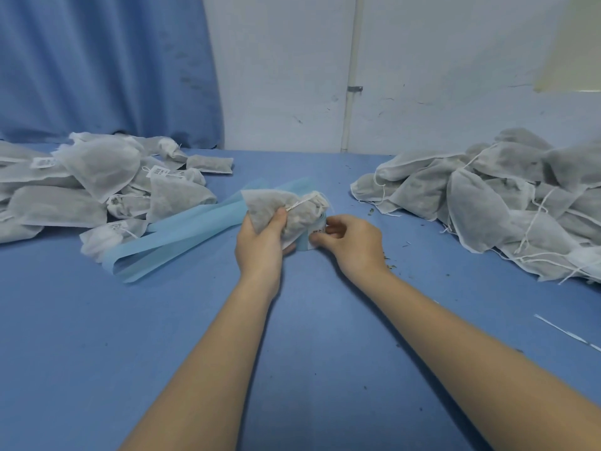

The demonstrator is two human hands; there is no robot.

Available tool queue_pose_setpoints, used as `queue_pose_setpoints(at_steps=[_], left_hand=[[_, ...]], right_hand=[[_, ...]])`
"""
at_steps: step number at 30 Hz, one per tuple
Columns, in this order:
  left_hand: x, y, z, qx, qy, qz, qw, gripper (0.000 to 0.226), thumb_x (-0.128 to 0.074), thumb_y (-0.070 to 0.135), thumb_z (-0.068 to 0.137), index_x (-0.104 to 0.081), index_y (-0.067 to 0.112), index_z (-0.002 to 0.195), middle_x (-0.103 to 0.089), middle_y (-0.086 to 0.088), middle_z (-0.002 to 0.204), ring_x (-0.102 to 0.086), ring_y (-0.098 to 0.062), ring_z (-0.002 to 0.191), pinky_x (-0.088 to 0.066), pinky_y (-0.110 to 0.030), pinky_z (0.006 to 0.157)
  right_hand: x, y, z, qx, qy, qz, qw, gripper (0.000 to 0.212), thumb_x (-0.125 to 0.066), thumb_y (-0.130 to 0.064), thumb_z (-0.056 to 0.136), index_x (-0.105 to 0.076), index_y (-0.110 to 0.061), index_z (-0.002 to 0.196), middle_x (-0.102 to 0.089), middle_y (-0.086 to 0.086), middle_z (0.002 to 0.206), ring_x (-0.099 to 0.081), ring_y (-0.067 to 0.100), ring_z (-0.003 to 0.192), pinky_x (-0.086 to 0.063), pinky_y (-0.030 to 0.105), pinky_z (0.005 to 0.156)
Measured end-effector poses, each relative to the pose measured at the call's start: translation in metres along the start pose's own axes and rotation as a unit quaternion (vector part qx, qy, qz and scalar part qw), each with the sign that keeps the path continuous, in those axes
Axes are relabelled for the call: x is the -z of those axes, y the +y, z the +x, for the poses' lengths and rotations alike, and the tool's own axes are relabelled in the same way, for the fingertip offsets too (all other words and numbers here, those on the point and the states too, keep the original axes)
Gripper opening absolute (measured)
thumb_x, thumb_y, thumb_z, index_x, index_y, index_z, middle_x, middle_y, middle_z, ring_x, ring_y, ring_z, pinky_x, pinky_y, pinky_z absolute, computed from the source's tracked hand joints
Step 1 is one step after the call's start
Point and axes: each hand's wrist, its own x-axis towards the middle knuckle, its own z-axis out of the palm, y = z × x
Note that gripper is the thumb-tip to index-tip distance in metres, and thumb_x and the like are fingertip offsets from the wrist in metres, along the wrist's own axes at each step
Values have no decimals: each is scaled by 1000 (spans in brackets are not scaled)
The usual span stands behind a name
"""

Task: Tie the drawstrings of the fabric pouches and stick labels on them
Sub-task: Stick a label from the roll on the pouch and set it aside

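At mid-table, we grip a soft, filled, grey-white mesh fabric pouch (276, 209) in our left hand (260, 245), thumb curled over its body. Our right hand (349, 244) pinches a small white printed label (318, 232) on the pale blue backing strip (182, 236). We judge the pouch light and squashy, best held by its bulk below the tied white drawstring (304, 200).

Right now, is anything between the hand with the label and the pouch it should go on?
Nothing visible. The left hand grips the tied pouch, and the right hand pinches the white label on its roll right beside the pouch. The loose blue backing strips lie off to the left.
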Motion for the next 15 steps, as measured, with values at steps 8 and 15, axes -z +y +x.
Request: queue_pose_setpoints(at_steps=[8,15], left_hand=[[0,0,-1,7,-8,-19,1000,15,-64,17,88,-62,22,103,-68,-3,110,-66,-18,97,-58,-34,69],[-1,-2,-1,-12,1,3,1000,14,-66,20,87,-63,23,101,-68,-2,106,-66,-18,96,-56,-27,62]], right_hand=[[-3,3,3,-3,51,-11,999,17,-81,-25,73,-68,-18,83,-59,-13,67,-58,7,73,-39,7,62],[-6,1,1,11,66,-45,997,27,-81,-31,71,-56,-21,70,-57,-10,70,-56,13,73,-41,26,66]])
